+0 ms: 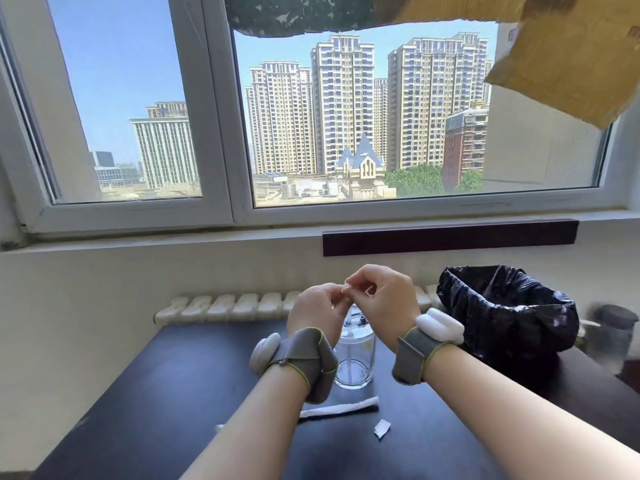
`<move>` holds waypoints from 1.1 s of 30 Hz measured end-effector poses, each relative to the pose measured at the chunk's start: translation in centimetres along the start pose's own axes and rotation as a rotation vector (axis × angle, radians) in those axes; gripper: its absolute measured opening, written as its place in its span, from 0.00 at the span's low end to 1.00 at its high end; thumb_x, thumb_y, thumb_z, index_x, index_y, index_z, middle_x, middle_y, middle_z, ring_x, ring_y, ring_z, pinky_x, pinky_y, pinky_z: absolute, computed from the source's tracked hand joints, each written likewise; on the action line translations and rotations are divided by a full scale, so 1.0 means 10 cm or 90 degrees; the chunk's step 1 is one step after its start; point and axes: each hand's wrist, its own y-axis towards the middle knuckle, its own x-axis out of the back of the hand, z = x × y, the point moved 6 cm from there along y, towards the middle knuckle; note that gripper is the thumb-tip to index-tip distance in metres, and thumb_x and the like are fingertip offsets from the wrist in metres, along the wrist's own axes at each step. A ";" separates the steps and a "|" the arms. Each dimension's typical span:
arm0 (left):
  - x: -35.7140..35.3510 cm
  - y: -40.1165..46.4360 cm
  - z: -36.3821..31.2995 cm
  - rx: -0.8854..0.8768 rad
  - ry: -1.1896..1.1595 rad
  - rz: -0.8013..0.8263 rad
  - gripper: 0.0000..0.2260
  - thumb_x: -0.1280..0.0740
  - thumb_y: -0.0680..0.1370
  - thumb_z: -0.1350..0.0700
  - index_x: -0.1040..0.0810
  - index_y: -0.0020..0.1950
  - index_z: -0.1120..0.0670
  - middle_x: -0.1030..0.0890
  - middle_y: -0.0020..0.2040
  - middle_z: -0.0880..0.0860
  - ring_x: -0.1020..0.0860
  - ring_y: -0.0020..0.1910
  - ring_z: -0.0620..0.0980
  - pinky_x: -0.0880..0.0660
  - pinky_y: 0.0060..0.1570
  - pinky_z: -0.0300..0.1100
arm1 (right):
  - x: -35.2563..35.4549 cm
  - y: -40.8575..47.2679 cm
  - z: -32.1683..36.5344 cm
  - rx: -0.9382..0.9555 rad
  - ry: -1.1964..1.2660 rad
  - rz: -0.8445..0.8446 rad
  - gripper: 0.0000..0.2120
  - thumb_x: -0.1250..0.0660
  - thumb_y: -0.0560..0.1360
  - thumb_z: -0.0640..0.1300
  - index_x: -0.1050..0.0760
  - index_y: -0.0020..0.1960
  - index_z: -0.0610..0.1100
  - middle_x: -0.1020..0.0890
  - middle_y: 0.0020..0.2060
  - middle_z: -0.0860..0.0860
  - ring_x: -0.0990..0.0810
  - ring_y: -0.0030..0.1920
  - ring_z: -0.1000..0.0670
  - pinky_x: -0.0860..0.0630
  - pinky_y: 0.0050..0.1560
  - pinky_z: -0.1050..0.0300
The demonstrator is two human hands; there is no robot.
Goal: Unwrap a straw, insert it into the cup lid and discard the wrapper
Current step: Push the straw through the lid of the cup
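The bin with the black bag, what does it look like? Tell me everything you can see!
The bin stands on the dark table's far right side, near the wall under the window. A shiny, crinkly black plastic bag covers it completely, so the bin's own walls are hidden. The bag folds over the rim and bunches in wrinkles down the sides. The top is open, and the inside looks dark; I can't tell if anything is in it. It stands upright. The right wrist passes in front of its lower left, and nothing visibly touches it.
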 end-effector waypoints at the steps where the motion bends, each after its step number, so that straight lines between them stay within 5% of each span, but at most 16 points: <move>1: -0.01 0.00 0.00 -0.005 0.000 0.001 0.10 0.36 0.75 0.50 0.17 0.49 0.51 0.15 0.47 0.51 0.19 0.49 0.50 0.25 0.50 0.45 | 0.00 0.00 0.00 0.005 0.000 -0.003 0.02 0.28 0.66 0.41 0.19 0.39 0.45 0.16 0.36 0.48 0.24 0.35 0.53 0.27 0.40 0.64; 8: -0.02 0.01 0.04 -0.001 -0.019 0.003 0.10 0.36 0.75 0.49 0.17 0.48 0.50 0.15 0.46 0.50 0.19 0.49 0.49 0.24 0.50 0.47 | 0.01 0.00 0.03 0.035 -0.011 -0.012 0.02 0.29 0.68 0.42 0.19 0.40 0.44 0.17 0.36 0.49 0.23 0.37 0.53 0.26 0.42 0.61; 13: 0.01 -0.02 0.02 0.007 -0.027 0.007 0.11 0.36 0.74 0.46 0.18 0.50 0.49 0.15 0.47 0.49 0.19 0.49 0.47 0.23 0.52 0.46 | 0.01 -0.02 -0.01 0.030 -0.029 -0.004 0.07 0.30 0.67 0.39 0.19 0.45 0.46 0.17 0.41 0.50 0.23 0.39 0.54 0.32 0.42 0.76; 21: 0.03 -0.06 0.01 0.006 -0.027 0.007 0.10 0.33 0.73 0.47 0.18 0.51 0.49 0.15 0.47 0.49 0.18 0.49 0.46 0.22 0.53 0.48 | 0.06 -0.07 0.01 0.014 -0.033 0.003 0.09 0.29 0.67 0.39 0.20 0.47 0.46 0.17 0.40 0.51 0.22 0.40 0.53 0.32 0.41 0.77; 27: 0.03 -0.09 0.01 0.012 -0.021 0.015 0.11 0.32 0.73 0.49 0.20 0.53 0.50 0.15 0.50 0.49 0.19 0.52 0.46 0.23 0.56 0.48 | 0.10 -0.11 0.02 0.006 -0.049 0.015 0.10 0.30 0.68 0.41 0.21 0.50 0.46 0.17 0.42 0.50 0.23 0.41 0.53 0.31 0.43 0.69; 33: -0.05 -0.12 0.08 0.035 0.112 0.085 0.22 0.33 0.73 0.49 0.28 0.66 0.53 0.26 0.66 0.53 0.30 0.68 0.50 0.35 0.68 0.45 | 0.01 -0.15 -0.08 -0.055 -0.080 0.083 0.16 0.28 0.67 0.44 0.24 0.53 0.44 0.18 0.49 0.48 0.21 0.49 0.50 0.27 0.52 0.58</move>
